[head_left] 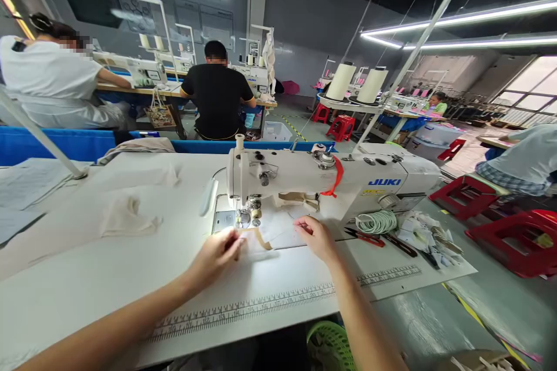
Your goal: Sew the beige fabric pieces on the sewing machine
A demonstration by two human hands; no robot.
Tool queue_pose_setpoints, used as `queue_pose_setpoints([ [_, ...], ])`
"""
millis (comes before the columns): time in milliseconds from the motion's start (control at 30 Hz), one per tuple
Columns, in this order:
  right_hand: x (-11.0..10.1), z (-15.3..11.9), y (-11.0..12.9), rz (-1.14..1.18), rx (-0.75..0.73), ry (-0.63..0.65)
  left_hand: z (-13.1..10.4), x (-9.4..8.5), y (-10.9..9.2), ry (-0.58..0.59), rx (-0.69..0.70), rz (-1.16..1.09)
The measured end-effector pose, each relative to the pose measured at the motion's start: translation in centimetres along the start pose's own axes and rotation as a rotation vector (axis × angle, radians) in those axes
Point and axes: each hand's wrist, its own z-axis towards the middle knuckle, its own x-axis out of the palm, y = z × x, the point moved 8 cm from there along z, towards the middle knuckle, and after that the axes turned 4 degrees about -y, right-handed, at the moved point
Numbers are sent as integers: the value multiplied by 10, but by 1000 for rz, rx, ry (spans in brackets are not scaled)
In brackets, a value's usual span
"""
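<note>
Ruler scale (243, 310): along my table edge, likely for measuring at hand
Left hand (221, 252): forearm slanting in, thumb and fingertips pinching the tan strip (262, 239), seemingly steadying it before the presser foot (243, 219)
Right hand (317, 236): wrist bent inward, thumb meeting index, contents unclear
JUKI sewing machine (300, 174): beyond, red snips (368, 237) nearby, probably for reach

head camera | above table (87, 278) | faces forward, down | sewing machine (296, 171) close, grey wall (304, 29) far

The sewing machine (296, 171) looks smooth and glossy, the strip (261, 240) cloth-like.
</note>
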Motion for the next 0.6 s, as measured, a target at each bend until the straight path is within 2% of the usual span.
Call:
queue_pose_setpoints([
  [100, 1, 1, -1, 5, -10, 4, -8, -52, 27, -132, -159, 316],
  [200, 0, 2, -5, -7, -38, -2, -9, -85, 36, -207, -151, 539],
  [300, -7, 5, -8, -44, -77, -72, -11, -106, 44, -188, -43, 466],
  [400, -16, 5, -2, -97, -133, -178, -21, -144, 60, -211, 24, 375],
  [500, -15, 5, 7, -125, -162, -207, -28, -189, 73, -246, 50, 575],
  [600, -9, 5, 15, -150, -195, -204, -25, -208, 81, -104, 16, 758],
])
